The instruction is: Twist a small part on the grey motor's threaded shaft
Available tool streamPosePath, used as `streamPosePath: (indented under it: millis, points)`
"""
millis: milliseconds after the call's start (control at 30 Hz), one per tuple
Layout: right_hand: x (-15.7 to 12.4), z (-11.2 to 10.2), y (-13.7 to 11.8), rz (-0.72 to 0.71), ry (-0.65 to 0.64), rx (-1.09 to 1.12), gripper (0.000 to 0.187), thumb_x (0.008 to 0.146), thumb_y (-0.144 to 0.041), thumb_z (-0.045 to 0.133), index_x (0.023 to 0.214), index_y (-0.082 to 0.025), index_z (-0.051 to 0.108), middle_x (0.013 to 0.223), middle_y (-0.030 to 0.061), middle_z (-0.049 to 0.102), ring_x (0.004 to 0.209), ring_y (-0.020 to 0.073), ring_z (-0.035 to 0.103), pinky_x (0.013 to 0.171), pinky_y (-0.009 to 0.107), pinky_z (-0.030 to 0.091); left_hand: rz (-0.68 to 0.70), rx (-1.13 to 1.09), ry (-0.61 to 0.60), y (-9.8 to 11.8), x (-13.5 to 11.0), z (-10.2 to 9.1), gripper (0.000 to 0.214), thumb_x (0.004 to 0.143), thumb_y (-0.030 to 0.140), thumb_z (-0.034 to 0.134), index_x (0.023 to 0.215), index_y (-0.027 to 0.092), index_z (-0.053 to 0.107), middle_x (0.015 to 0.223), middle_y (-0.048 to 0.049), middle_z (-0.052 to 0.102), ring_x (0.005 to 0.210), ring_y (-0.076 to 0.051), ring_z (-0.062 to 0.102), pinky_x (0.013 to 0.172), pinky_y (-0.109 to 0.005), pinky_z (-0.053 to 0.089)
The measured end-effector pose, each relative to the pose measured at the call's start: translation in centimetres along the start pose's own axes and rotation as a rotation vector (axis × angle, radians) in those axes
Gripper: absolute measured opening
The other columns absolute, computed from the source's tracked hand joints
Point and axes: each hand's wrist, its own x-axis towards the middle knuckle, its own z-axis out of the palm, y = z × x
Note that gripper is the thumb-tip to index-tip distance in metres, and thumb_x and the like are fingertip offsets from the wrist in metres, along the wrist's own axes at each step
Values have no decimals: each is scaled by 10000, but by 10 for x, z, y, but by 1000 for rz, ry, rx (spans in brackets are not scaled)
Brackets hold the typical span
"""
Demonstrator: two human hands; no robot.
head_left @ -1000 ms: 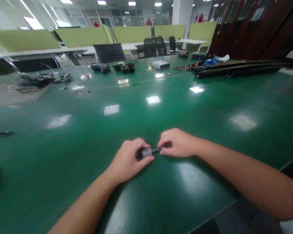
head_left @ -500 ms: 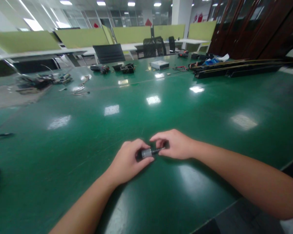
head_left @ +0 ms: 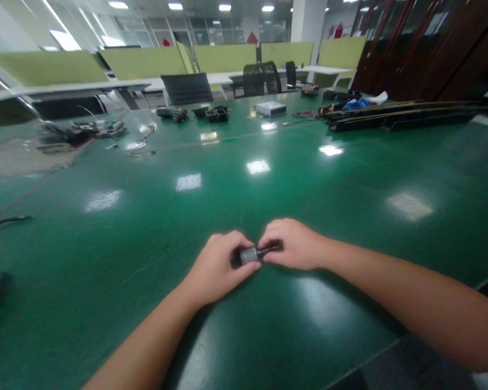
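Between the thumb and fingers of my left hand (head_left: 214, 272) is a small grey and black cylinder with a narrow dark shaft (head_left: 249, 254), which looks like a small motor or tool; I cannot tell which. It lies roughly level, just over or on the green table. The shaft points right into my right hand (head_left: 296, 246), whose thumb and index finger close around it. The shaft's tip is in shadow inside that hand. Part of the cylinder's black end is hidden behind my left fingers.
The green tabletop (head_left: 211, 211) spreads ahead. A pile of electronic parts (head_left: 93, 130) and a power tool (head_left: 172, 113) lie at the back left. A white and grey box (head_left: 270, 108) sits at the back; long black rails (head_left: 406, 116) lie back right. A black cable (head_left: 8, 221) is at left.
My right thumb and index finger have closed in around the dark shaft, nearer to the cylinder. My left hand keeps its hold. The view has shifted slightly left.
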Motion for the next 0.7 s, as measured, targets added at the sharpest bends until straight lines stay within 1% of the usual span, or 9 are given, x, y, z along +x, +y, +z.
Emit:
streamPosePath:
  millis: [167,233,333,467,600,700]
  points:
    - [1,1,2,-11,-29,5,131,848,-195,721,971,-172,763,893,40,721,852,170,630,794,292,430,9,-10,-2,2,1,-2,283,813,458,748,954,219,695,849,-8,695,764,-191,611,736,-313,426]
    - [0,0,2,-13,-31,8,134,852,-202,721,976,-173,764,894,40,723,847,168,631,792,290,430,17,-27,-11,3,1,-4,276,838,472,719,954,221,706,830,-8,693,748,-186,602,725,-310,423]
    - [-1,-2,3,-22,-35,5,132,866,-223,717,978,-177,768,896,42,726,852,170,633,787,290,428,21,-42,-21,5,2,-5,237,884,443,663,964,226,715,816,-9,691,735,-179,592,712,-304,420]
    - [-2,-3,3,-36,-40,-3,134,884,-242,704,983,-178,769,902,47,729,855,174,632,790,296,423,12,-31,-17,5,3,-4,223,867,415,680,983,227,708,834,-10,693,739,-179,595,717,-305,427]
    - [-2,-2,4,29,-33,49,187,878,-238,709,1058,-195,740,901,28,727,813,157,622,758,278,424,3,-12,-10,3,3,-2,235,849,420,694,977,223,704,846,-16,695,753,-187,601,719,-309,433]
    - [-2,-2,4,31,-24,57,127,904,-251,685,1006,-194,735,894,24,724,816,155,616,760,279,422,2,-15,-17,3,3,-1,230,857,428,686,954,220,697,835,-14,692,752,-188,600,725,-314,431]
